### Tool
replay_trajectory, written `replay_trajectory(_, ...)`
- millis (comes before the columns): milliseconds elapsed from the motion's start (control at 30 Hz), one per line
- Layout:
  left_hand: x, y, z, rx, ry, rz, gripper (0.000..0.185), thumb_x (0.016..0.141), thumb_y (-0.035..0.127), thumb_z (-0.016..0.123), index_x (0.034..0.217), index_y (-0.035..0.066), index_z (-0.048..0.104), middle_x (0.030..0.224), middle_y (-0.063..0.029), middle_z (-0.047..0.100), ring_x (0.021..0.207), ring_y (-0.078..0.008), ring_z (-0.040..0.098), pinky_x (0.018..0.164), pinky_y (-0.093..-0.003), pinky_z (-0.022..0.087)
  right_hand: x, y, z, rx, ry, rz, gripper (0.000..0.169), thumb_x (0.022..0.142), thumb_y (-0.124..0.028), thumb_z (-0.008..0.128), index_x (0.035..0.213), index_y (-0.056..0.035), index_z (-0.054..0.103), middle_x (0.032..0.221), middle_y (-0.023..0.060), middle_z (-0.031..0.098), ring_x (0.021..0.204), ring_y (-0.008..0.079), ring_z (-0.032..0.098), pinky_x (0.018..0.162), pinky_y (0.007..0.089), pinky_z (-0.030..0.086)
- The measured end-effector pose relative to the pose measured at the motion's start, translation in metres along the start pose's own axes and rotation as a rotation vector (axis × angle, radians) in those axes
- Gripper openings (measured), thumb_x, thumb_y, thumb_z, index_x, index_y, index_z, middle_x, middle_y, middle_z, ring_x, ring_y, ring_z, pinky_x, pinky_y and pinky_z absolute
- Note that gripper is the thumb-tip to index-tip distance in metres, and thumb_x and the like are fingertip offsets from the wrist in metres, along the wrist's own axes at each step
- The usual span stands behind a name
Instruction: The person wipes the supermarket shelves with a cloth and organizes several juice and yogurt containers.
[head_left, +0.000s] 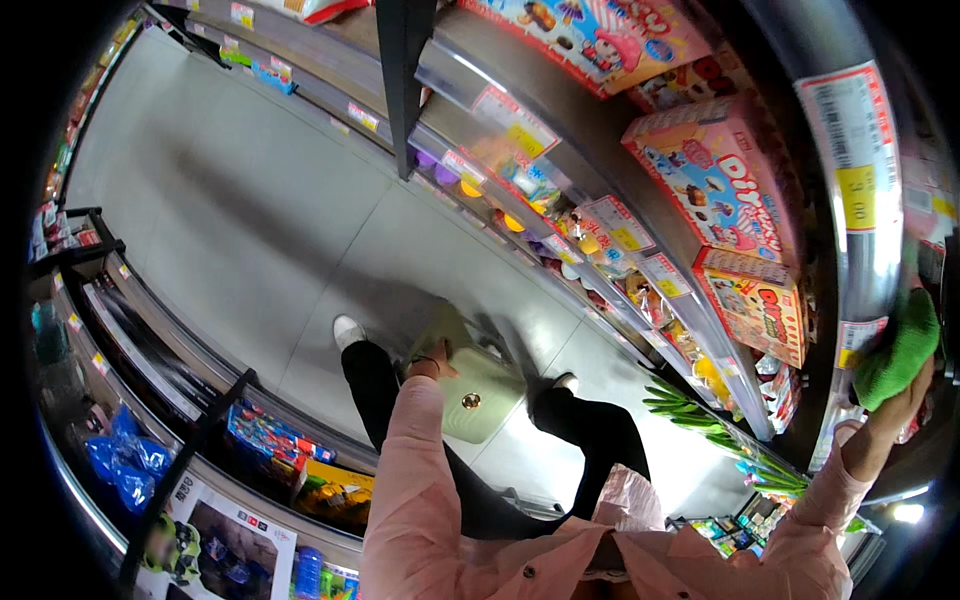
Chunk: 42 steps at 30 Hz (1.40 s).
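Observation:
My left hand (444, 360) is on the top of a pale green box-shaped case (484, 409) with a round metallic emblem, which stands on the floor between my legs. Whether its fingers grip a part of the case is hard to see. At the far right, my right hand (911, 394) holds a green cloth (900, 349) up against the front rail (862, 277) of a shelf. Most of that hand's fingers are hidden by the cloth. Price labels (851, 142) sit along this rail. Pink and yellow candy-kit boxes (720, 180) stand on the shelf below it.
Lower shelves on the right hold small bagged goods (585, 232). A black upright post (405, 82) divides the shelving. On the left another shelf unit carries a white toy box (232, 540) and blue wrapped items (131, 461). Green leaf-like strips (694, 412) jut out near the floor.

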<state>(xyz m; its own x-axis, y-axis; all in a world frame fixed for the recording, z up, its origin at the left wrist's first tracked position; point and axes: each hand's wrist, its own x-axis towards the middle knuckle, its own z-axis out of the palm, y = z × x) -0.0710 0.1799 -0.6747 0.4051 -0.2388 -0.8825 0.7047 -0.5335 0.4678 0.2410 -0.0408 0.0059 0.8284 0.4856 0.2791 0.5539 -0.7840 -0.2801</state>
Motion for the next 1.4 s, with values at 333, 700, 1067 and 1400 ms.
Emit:
replay_trajectory(333,-0.056,0.059,-0.042,0.489,0.167,-0.134,0.072,0.084,0.022,0.053,0.143,0.002,0.018,0.139,-0.0227,0.034,0.124,-0.0371,0.040,0.095,-0.0482,0.040,0.018,-0.029,0.019,-0.061,-0.040,0.042,0.043,0.085,-0.017,0.044,0.121,0.0047,0.053,0.123,0.0198,0.052,0.117,0.0281,0.049,0.100,0.0344,0.033)
replay_trajectory(700,-0.258,0.312,-0.102,0.333,-0.004,1.226,0.059,0.087,0.023,0.058,0.137,0.003,0.033,0.133,-0.0190,0.043,0.121,-0.0338,0.044,0.102,-0.0400,0.035,0.017,-0.044,0.015,-0.078,0.049,-0.044,0.037,0.075,0.007,0.047,0.111,0.0029,0.055,0.113,0.0260,0.054,0.106,0.0434,0.051,0.092,0.0428,0.042)
replay_trajectory(1067,-0.434,0.421,-0.230,1.103,1.504,1.985,0.037,0.074,0.005,0.066,0.110,0.002,0.057,0.120,-0.0188,0.052,0.115,-0.0385,0.048,0.095,-0.0537,0.040,0.012,-0.019,0.033,-0.105,0.109,-0.146,0.023,0.084,-0.009,0.045,0.100,0.0014,0.058,0.096,0.0236,0.060,0.093,0.0397,0.057,0.080,0.0454,0.045)
replay_trajectory(1400,-0.470,0.592,-0.246,0.729,1.066,1.248,0.107,0.062,0.045,0.079,0.135,-0.011,0.025,0.135,-0.0304,0.036,0.126,-0.0368,0.038,0.101,-0.0352,0.036,0.020,-0.021,0.037,-0.048,0.205,-0.090,0.023,0.086,-0.011,0.044,0.098,0.0003,0.060,0.087,0.0252,0.061,0.086,0.0420,0.058,0.076,0.0476,0.046)
